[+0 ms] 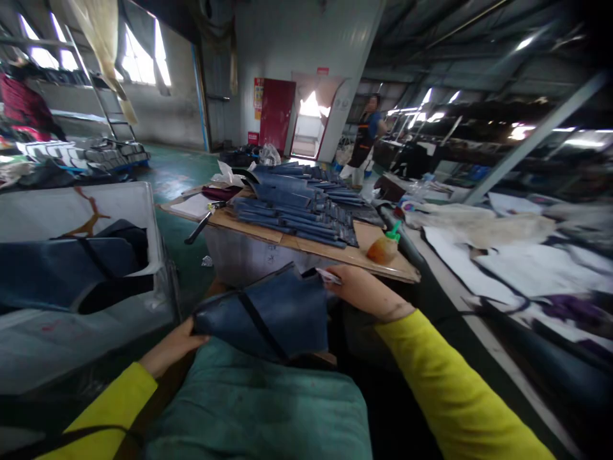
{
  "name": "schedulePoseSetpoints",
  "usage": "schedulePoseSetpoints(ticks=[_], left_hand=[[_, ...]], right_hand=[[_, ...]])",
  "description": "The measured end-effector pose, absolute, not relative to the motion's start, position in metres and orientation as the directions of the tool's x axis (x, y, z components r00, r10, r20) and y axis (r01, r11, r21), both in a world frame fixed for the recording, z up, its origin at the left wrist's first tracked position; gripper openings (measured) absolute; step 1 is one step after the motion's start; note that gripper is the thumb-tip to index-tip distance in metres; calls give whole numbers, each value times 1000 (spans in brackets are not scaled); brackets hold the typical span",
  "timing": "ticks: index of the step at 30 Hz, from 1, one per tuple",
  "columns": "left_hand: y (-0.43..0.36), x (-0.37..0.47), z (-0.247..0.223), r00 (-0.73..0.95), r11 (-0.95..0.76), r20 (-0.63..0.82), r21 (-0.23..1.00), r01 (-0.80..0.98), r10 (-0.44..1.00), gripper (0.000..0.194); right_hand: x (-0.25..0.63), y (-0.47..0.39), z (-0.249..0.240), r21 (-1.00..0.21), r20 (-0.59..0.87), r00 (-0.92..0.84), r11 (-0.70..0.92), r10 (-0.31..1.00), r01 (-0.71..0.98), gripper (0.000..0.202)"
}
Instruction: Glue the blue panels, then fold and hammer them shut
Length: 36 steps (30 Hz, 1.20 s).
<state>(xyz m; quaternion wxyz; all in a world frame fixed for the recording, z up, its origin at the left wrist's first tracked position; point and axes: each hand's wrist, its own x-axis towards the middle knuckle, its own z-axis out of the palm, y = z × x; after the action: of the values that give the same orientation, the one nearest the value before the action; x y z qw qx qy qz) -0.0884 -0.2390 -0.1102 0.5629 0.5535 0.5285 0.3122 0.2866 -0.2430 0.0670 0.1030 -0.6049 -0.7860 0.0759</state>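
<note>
A dark blue leather-like panel (292, 313) with a black strip across it lies over my lap, which a green cloth (258, 402) covers. The panel's left end is gripped by my left hand (175, 345), the thumb on the near side. At its upper right corner is my right hand (357, 291), fingers closed, with a small whitish piece (328, 276) pinched in them. What that piece is, I cannot make out. Beyond the panel, a stack of similar blue panels (297, 198) rests on a cardboard-topped table (282, 241).
Left stands a white bin (153, 223) holding more blue panels (67, 265). A glue bottle with a green cap (385, 246) sits at the table's right corner; a black-handled tool (204, 223) overhangs its left edge. A person (366, 140) stands farther back, another (29, 102) at far left.
</note>
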Motion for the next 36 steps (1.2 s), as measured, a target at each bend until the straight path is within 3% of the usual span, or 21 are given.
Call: schedulePoseSetpoints(ticks=[3, 6, 10, 16, 19, 23, 26, 29, 32, 36], left_hand=[[-243, -76, -112, 286, 204, -239, 968, 145, 928, 70], [-249, -76, -105, 303, 295, -296, 954, 52, 906, 72], [-256, -82, -96, 239, 400, -375, 914, -66, 896, 76], [-255, -78, -81, 247, 400, -380, 916, -35, 891, 78], [-256, -68, -75, 213, 401, -396, 916, 18, 893, 83], [-252, -66, -84, 153, 348, -366, 928, 131, 918, 78], [-238, -75, -92, 9, 212, -228, 917, 337, 974, 76], [-216, -69, -77, -17, -23, 38, 848, 529, 999, 71], [-203, -31, -31, 132, -314, 297, 725, 613, 946, 58], [-213, 45, 41, 451, -701, 540, 487, 521, 711, 45]], right_hand=[[271, -265, 92, -388, 391, -239, 395, 889, 833, 21], [263, -268, 104, -424, 523, -220, 475, 824, 771, 23], [279, -242, 61, -388, 363, -220, 361, 906, 848, 18], [294, -231, 4, -374, 298, -351, 447, 888, 813, 24], [303, -245, -19, -356, 260, -241, 325, 935, 876, 24], [320, -268, -58, -456, 214, -123, 210, 969, 865, 16], [325, -278, -66, -499, 260, -111, 232, 959, 835, 24], [322, -274, -55, -474, 309, -147, 286, 940, 833, 33], [316, -259, -44, -413, 250, -177, 270, 952, 870, 25], [317, -243, -41, -374, 122, -201, 232, 972, 898, 19]])
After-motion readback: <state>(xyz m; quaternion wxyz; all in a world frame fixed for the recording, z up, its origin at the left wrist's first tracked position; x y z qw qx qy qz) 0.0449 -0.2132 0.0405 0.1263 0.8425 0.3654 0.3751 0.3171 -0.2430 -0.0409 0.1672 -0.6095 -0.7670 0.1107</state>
